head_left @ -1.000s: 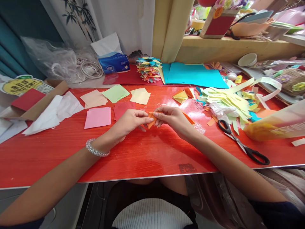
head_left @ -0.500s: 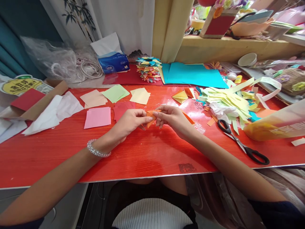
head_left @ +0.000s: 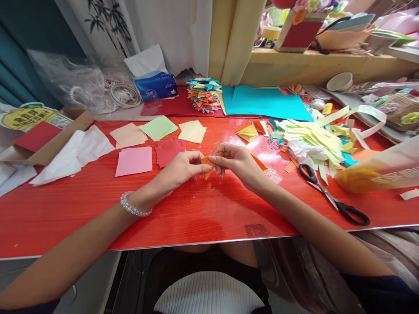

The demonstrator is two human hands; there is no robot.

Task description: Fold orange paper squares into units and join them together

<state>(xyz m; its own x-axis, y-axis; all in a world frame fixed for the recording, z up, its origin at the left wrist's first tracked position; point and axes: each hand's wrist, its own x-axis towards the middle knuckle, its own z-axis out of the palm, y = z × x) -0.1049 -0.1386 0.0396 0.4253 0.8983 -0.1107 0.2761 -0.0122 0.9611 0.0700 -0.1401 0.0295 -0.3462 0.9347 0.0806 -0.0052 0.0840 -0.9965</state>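
Observation:
Between my two hands is a small folded piece of orange paper [head_left: 207, 161], partly hidden by the fingers. My left hand [head_left: 183, 168] pinches its left side between thumb and fingers. On the other side, my right hand [head_left: 234, 161] grips it with the thumb on top. Another orange paper piece [head_left: 258, 162] lies beside my right hand, partly covered. Just behind that hand sits a folded yellow paper piece [head_left: 248, 132]. Close to my left hand are stacks of red paper squares [head_left: 168, 150] and pink paper squares [head_left: 134, 161].
Peach, green [head_left: 159, 127] and cream squares lie farther back. Black-handled scissors [head_left: 332, 196] rest at the right, near pale paper strips [head_left: 310, 139]. A tissue pack [head_left: 155, 85], a multicoloured paper stack [head_left: 205, 96] and blue sheets [head_left: 266, 102] line the back. An open box [head_left: 75, 126] stands left.
The fingers of both hands have shifted slightly on the orange paper, and its angle differs a little. Everything else on the table stays where it was.

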